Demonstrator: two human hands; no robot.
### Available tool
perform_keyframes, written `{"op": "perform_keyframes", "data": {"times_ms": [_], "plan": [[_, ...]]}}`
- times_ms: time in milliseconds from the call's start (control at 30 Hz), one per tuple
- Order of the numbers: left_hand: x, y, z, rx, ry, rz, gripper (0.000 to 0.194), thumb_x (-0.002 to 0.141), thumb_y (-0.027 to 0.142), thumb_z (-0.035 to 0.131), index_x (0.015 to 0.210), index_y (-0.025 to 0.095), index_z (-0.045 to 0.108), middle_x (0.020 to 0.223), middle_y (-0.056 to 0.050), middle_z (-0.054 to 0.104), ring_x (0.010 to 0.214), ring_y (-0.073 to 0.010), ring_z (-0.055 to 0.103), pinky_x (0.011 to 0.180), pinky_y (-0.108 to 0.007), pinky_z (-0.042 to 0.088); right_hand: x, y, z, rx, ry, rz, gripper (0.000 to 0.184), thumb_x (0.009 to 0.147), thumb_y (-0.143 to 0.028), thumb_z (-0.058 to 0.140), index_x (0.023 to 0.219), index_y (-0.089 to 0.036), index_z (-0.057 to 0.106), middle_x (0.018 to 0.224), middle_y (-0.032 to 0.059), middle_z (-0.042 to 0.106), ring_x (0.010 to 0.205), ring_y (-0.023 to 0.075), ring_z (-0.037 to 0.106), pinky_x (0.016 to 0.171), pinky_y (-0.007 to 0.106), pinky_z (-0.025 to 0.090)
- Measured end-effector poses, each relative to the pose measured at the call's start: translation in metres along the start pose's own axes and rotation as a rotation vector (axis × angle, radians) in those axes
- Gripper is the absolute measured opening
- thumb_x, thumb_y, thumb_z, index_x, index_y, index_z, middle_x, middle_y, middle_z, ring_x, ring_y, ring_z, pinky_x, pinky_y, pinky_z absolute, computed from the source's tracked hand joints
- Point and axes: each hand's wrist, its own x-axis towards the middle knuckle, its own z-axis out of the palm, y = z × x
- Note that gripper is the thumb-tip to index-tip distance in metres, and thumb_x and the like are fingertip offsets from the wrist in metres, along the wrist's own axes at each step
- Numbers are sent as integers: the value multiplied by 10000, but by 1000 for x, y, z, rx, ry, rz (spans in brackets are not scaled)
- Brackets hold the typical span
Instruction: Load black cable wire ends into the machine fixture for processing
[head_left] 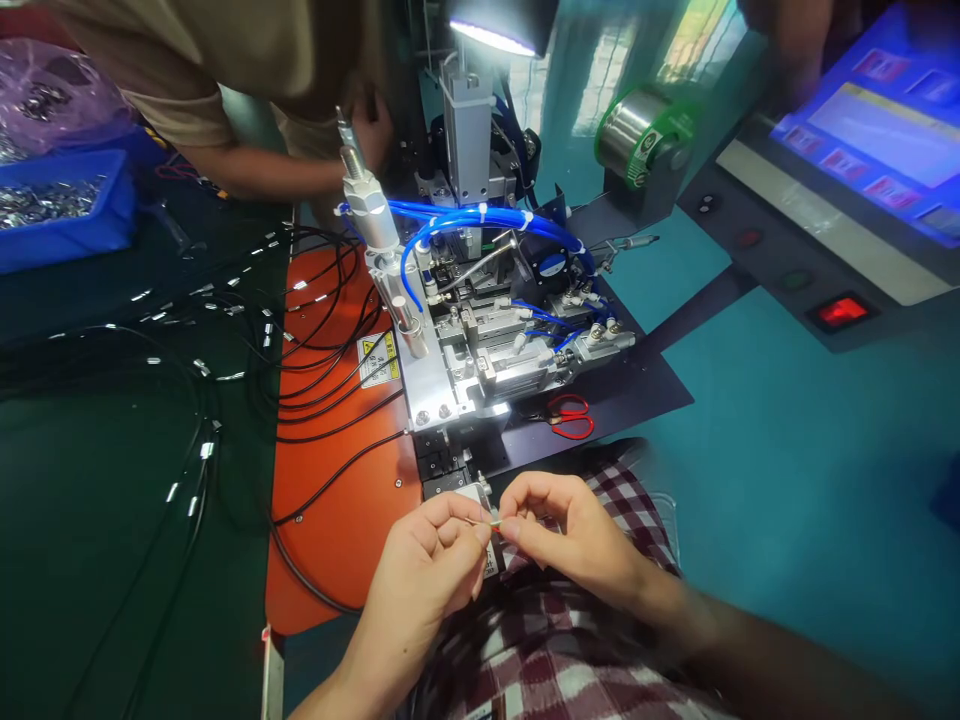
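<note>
My left hand (431,560) and my right hand (566,530) meet just below the front of a small metal machine (480,340). Both pinch a thin wire end (491,520) between thumb and forefinger, the fingertips almost touching. The other fingers of each hand are curled in. A black cable (300,580) runs from under my left hand across the orange plate (337,490). My checked shirt (555,640) fills the view beneath the hands.
Blue air hoses (465,215) loop over the machine, with a lamp (495,30) above. Red scissors (570,415) lie at its right. Several black cables with metal ends (202,370) spread over the green mat. A blue bin (64,205), another person's arm (262,170), a control panel (840,230).
</note>
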Motion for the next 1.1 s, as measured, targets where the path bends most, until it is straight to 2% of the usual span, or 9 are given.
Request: {"op": "perform_keyframes", "data": {"times_ms": [300, 500, 700, 833, 900, 1033, 1100], "plan": [[1, -1, -2, -8, -36, 8, 259, 777, 398, 684, 804, 165, 575, 455, 85, 412, 397, -24, 197, 392, -160, 123, 2, 6, 3, 209, -40, 96, 221, 749, -345, 665, 728, -154, 555, 514, -72, 461, 409, 54, 384, 409, 188, 285], [0, 4, -4, -5, -109, -28, 249, 766, 373, 690, 751, 157, 567, 436, 90, 364, 390, -25, 209, 381, -159, 122, 11, 20, -8, 400, -250, 176, 195, 747, -296, 674, 688, -135, 580, 474, -74, 472, 372, 33, 340, 384, 175, 226], [-1, 7, -3, 42, -174, -111, 238, 727, 346, 713, 742, 149, 582, 433, 97, 342, 383, -24, 204, 371, -161, 102, 20, 8, -26, 214, -427, 139, 228, 772, -347, 689, 773, -138, 598, 571, -57, 512, 422, 44, 382, 398, 174, 285], [-2, 6, -2, 74, -145, -101, 221, 735, 333, 700, 737, 148, 579, 429, 94, 354, 389, -25, 212, 380, -163, 108, 23, 1, -30, 98, -502, 44, 209, 815, -331, 651, 802, -132, 592, 654, -33, 538, 488, 48, 402, 446, 177, 322], [-3, 5, -1, 68, -111, -70, 213, 747, 323, 694, 735, 147, 574, 427, 91, 364, 394, -25, 213, 385, -164, 103, 22, 2, -27, 79, -465, 20, 204, 827, -327, 636, 791, -135, 578, 643, -38, 518, 497, 53, 398, 452, 179, 323], [-2, 5, -1, -17, -25, -13, 211, 782, 334, 671, 766, 158, 558, 442, 66, 468, 388, -27, 213, 379, -173, 95, 13, 6, -16, 76, -212, -46, 179, 842, -306, 610, 779, -144, 565, 641, -42, 487, 516, 62, 407, 467, 185, 335], [-2, 5, 0, -59, 5, 1, 215, 790, 340, 671, 775, 161, 553, 457, 59, 500, 383, -28, 226, 373, -175, 106, 7, 8, -10, 70, -125, -73, 136, 835, -269, 603, 789, -145, 572, 642, -41, 489, 518, 65, 418, 474, 190, 344]]}}
